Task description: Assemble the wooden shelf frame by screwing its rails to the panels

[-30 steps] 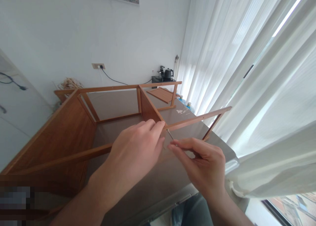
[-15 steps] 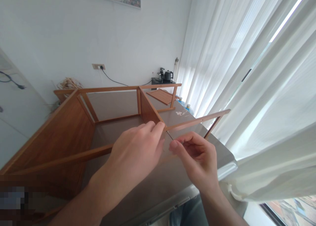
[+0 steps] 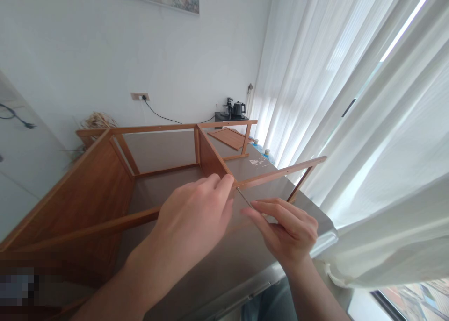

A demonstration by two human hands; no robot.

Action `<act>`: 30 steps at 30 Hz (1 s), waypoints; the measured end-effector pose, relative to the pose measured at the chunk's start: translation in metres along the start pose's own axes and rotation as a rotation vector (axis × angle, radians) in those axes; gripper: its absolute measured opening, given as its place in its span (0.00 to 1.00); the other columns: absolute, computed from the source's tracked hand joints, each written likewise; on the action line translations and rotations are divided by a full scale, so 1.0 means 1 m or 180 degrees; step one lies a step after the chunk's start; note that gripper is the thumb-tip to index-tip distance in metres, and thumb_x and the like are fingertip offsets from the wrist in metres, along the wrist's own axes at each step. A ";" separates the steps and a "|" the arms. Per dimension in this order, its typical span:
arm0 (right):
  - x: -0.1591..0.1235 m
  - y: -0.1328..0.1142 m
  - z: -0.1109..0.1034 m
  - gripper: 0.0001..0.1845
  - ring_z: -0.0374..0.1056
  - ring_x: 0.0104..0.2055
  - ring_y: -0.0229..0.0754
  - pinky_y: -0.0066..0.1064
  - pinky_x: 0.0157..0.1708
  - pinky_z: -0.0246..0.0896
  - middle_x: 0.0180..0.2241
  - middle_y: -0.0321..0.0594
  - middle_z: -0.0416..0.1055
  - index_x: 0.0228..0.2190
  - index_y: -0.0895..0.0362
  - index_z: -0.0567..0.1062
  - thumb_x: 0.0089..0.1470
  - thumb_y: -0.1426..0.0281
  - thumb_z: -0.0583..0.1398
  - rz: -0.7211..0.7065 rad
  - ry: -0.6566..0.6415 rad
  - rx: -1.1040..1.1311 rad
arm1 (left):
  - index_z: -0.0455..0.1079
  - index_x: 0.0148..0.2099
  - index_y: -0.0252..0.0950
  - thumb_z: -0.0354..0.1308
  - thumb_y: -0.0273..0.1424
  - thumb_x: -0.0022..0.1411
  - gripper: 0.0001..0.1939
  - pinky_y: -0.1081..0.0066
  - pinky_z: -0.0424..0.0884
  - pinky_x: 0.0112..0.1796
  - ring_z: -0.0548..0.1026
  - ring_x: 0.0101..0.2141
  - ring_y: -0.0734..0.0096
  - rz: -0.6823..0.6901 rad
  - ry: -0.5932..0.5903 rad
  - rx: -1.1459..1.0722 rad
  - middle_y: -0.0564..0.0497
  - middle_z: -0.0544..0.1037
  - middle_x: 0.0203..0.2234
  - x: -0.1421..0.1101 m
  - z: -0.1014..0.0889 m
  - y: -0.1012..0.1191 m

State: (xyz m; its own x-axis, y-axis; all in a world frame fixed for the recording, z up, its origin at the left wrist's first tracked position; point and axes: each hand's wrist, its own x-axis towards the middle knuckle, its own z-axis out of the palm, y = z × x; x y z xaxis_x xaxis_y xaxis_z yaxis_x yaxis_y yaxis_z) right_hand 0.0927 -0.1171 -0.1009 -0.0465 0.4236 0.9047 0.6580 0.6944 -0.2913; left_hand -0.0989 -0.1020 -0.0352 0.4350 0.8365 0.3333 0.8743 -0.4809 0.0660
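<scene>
1 left hand (image 3: 196,210), fingers clamped on wooden frame (image 3: 213,153), right hand (image 3: 290,226), fingers pinching thin rod (image 3: 244,197)

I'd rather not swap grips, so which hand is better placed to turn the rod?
Likely your right hand: its fingers pinch the rod, whose tip is at the frame. Your left hand seems to steady the frame.

Both forearms (image 3: 140,276) are bare as far as they show, and so are the left hand (image 3: 192,211) and right hand (image 3: 293,230). The trousers (image 3: 271,302) are dull blue-grey.
</scene>
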 end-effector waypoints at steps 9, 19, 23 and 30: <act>0.003 -0.020 -0.001 0.19 0.68 0.20 0.34 0.24 0.22 0.60 0.18 0.33 0.74 0.20 0.56 0.79 0.60 0.61 0.67 0.1633 -0.0687 0.0589 | 0.68 0.53 0.44 0.55 0.34 0.69 0.11 0.66 0.64 0.29 0.80 0.34 0.59 -0.0089 -0.0043 0.0165 0.52 0.79 0.36 0.002 -0.001 0.003; -0.004 -0.023 0.005 0.16 0.79 0.24 0.40 0.25 0.26 0.75 0.26 0.34 0.82 0.46 0.53 0.81 0.56 0.68 0.71 0.1744 -0.0198 0.1051 | 0.64 0.68 0.45 0.53 0.34 0.71 0.24 0.65 0.68 0.31 0.80 0.36 0.59 0.0077 0.0018 0.0389 0.49 0.80 0.39 -0.001 0.003 0.001; -0.005 -0.025 0.010 0.02 0.79 0.24 0.38 0.21 0.24 0.74 0.25 0.33 0.82 0.35 0.52 0.84 0.57 0.70 0.70 0.1466 -0.0158 0.1111 | 0.63 0.69 0.45 0.53 0.35 0.71 0.26 0.65 0.68 0.31 0.80 0.36 0.58 0.0082 -0.0054 0.0402 0.48 0.80 0.39 0.000 0.001 0.002; -0.017 -0.018 0.003 0.17 0.82 0.45 0.43 0.29 0.47 0.78 0.45 0.37 0.83 0.50 0.49 0.80 0.60 0.74 0.66 0.1390 -0.0731 0.1373 | 0.63 0.69 0.46 0.52 0.32 0.71 0.26 0.65 0.68 0.31 0.80 0.36 0.58 0.0094 -0.0068 0.0379 0.48 0.79 0.38 -0.001 0.002 0.001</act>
State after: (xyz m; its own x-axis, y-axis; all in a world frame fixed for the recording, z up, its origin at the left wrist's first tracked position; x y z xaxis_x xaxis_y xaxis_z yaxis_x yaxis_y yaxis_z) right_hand 0.0798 -0.1353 -0.1119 -0.0341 0.7997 0.5995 0.2945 0.5812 -0.7586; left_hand -0.0976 -0.1029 -0.0368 0.4642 0.8285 0.3133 0.8799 -0.4718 -0.0561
